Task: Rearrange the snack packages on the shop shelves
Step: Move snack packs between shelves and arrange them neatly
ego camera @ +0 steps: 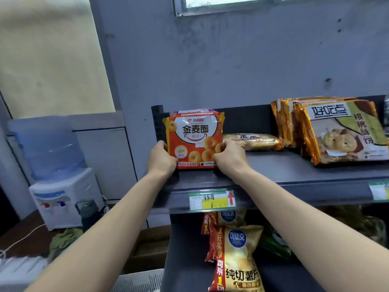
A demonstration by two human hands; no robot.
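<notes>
plainly, from the head view, the left hand (161,159) and right hand (227,157) clamp the lower side edges of the orange snack pack (194,140), upright at the shelf (294,171)'s left end; likely light, crinkly, slippery film, fragile contents, best held by the edges.

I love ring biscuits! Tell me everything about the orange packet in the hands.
The glossy orange plastic packet stands upright at the left end of the grey metal shelf, in front of other packets. A white panel carries orange characters; golden ring biscuits are pictured below. The left hand grips its left edge, the right hand its right edge.
</notes>
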